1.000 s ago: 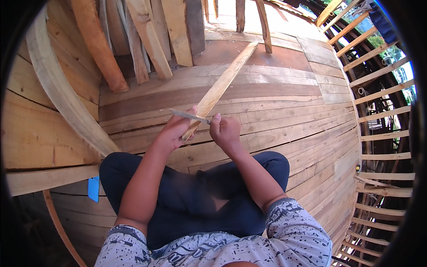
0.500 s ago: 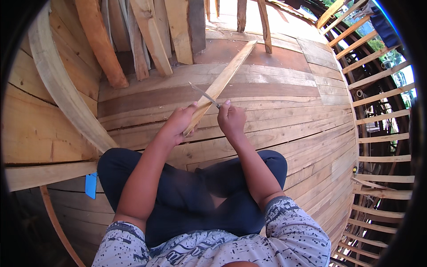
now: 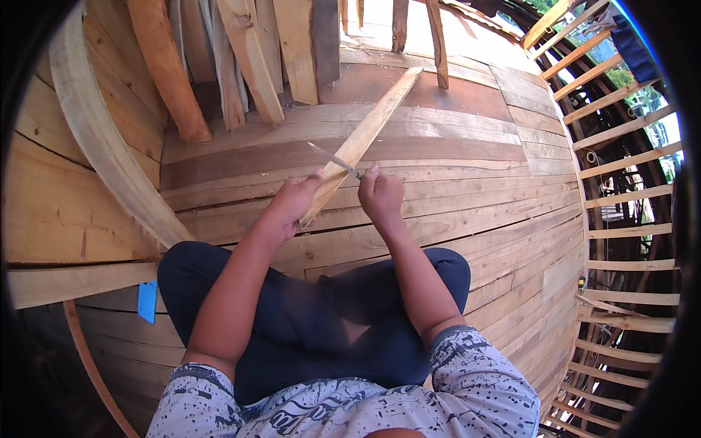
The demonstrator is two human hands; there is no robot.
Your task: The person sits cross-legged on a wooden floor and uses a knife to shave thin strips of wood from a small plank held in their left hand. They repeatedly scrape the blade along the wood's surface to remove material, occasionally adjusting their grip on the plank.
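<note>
The plank floor (image 3: 482, 193) stretched wide to the right of the hands, until the row of slats (image 3: 629, 232); at left, one curved timber (image 3: 102, 131) bounded the room. There was one wooden strip (image 3: 376, 120), slanting forward from the person, and one knife (image 3: 328, 156), its blade crossing over it. The left hand (image 3: 294, 202) had its fingers around the strip's near end; the right hand (image 3: 380, 193) was clenched on the knife's handle.

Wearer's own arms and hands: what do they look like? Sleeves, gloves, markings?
Left sleeve and right sleeve: short, pale grey, dark speckles and darker print near the ends. Left forearm and right forearm: bare. Left hand and right hand: no gloves. No watch or cable visible.
</note>
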